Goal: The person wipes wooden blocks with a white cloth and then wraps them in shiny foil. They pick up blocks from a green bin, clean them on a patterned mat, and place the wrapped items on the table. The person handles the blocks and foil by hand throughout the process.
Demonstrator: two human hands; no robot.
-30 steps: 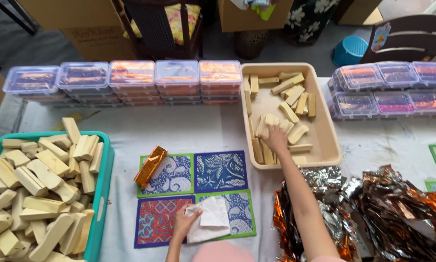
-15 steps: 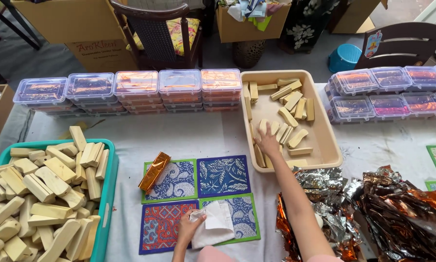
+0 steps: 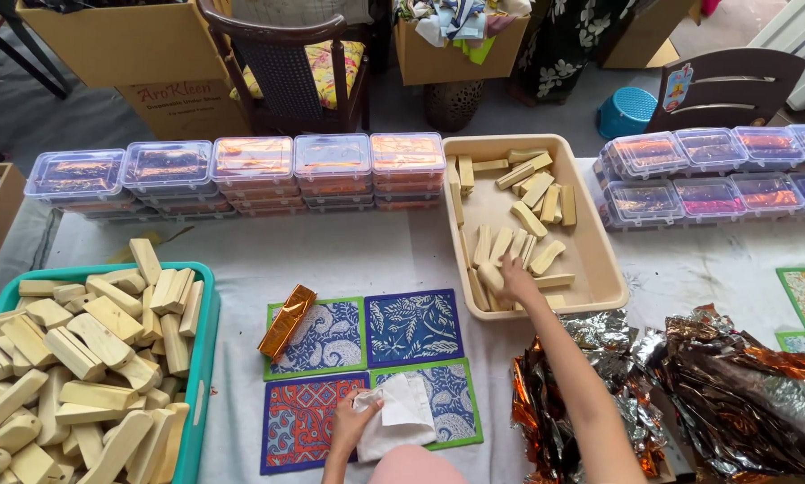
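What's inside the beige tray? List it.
The beige tray holds pale yellow bars, some flat, some on edge. The right hand reaches in among them, its fingers covering whatever lies beneath.

The right hand (image 3: 513, 280) has drawn back toward six o'clock in the beige tray (image 3: 600, 269), from the middle bars to its near edge, now gripping one pale bar (image 3: 491, 278).

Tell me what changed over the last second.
The right hand drew back from the middle of the beige tray to its near edge and now closes on a pale bar. The left hand kept holding the white cloth; the foil-wrapped bar stayed put.
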